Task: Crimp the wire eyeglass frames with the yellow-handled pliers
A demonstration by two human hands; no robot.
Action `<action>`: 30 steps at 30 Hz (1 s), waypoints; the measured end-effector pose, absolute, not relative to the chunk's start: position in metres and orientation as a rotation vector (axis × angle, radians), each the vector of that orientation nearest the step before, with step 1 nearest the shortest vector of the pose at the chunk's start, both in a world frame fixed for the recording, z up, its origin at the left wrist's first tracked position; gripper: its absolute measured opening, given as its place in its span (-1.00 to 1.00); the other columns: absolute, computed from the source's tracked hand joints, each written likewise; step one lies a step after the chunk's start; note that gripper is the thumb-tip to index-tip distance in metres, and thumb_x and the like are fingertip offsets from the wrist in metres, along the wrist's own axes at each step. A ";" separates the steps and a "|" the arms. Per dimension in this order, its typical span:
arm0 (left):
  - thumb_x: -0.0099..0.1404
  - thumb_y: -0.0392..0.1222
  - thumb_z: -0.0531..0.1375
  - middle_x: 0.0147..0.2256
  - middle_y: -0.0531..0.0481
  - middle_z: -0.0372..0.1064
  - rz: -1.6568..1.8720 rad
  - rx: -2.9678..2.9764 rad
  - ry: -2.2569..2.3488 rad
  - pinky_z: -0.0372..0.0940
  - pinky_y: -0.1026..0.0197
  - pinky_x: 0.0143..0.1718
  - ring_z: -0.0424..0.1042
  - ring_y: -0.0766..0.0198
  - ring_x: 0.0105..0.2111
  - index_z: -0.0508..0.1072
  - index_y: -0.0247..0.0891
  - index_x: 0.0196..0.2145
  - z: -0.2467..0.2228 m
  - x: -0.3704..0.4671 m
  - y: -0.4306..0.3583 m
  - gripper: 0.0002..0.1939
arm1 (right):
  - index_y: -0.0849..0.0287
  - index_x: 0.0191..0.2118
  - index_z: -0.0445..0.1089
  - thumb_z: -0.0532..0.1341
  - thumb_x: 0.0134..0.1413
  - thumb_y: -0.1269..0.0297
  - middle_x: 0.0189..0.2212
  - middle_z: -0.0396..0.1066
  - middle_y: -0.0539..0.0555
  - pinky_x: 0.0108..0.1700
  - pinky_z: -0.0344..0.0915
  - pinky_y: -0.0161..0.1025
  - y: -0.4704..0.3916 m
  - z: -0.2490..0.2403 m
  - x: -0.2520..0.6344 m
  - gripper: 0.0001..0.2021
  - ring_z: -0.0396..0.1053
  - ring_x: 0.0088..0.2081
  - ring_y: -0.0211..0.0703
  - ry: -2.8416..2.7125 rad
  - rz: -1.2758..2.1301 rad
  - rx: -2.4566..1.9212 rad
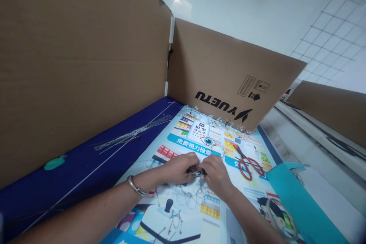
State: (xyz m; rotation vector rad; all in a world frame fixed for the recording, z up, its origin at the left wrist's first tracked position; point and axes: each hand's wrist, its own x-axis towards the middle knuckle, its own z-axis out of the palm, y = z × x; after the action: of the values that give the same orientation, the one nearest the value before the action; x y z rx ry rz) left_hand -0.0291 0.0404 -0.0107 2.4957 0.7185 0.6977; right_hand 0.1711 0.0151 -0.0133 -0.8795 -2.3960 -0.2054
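Fingers curled, my left hand (180, 168) meets my right hand (216, 174) over the printed sheet (160, 169). A small shiny metal piece (196, 174) shows at the left fingertips; its kind is partly hidden. My right hand is closed in a pinch at the same spot, and its fingers cover most of what they hold. Thin bent wires (187, 196) lie or hang just below both hands. Nearer to me is another small group of bent wires (175, 223) on the sheet.
Red-handled scissors (249, 166) lie right of my hands. Straight wires (134, 133) rest on the blue surface at left. Many small wire pieces (220, 120) line the foot of the cardboard panel (228, 68). A clear ring-shaped object (281, 217) and a teal folder (303, 202) are at right.
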 end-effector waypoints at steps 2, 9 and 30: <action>0.13 -0.27 0.11 -0.37 0.00 0.25 0.723 2.449 0.721 0.15 0.29 -0.33 0.24 0.28 -0.36 0.29 -0.27 -0.42 -0.012 -0.028 0.041 -0.96 | 0.19 -0.24 0.33 -0.01 0.01 0.55 -0.33 0.31 0.10 -0.19 0.15 -0.11 0.015 -0.013 0.171 -0.74 0.21 -0.23 -0.14 -2.388 -0.204 -0.883; 0.21 -0.26 0.09 -0.40 0.01 0.27 0.760 2.338 0.740 0.16 0.34 -0.38 0.28 0.33 -0.36 0.34 -0.30 -0.50 -0.024 -0.023 0.046 -0.85 | 0.19 -0.25 0.35 0.03 -0.02 0.55 -0.33 0.32 0.09 -0.20 0.16 -0.14 0.015 -0.015 0.169 -0.75 0.21 -0.23 -0.15 -2.376 -0.190 -0.898; 0.13 -0.33 0.07 -0.43 0.06 0.31 0.755 2.245 0.864 0.16 0.37 -0.40 0.29 0.36 -0.43 0.39 -0.29 -0.46 -0.016 -0.021 0.045 -0.89 | 0.14 -0.41 0.31 0.15 -0.01 0.51 -0.47 0.25 0.04 -0.30 -0.01 -0.20 -0.026 0.016 0.196 -0.88 0.15 -0.33 -0.13 -2.643 -0.488 -1.431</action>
State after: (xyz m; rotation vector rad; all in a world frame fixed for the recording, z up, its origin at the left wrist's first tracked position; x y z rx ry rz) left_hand -0.0212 0.0451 -0.0156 2.2450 0.8638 0.7547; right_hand 0.1957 -0.0259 0.0155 -1.4313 -2.6429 -0.4883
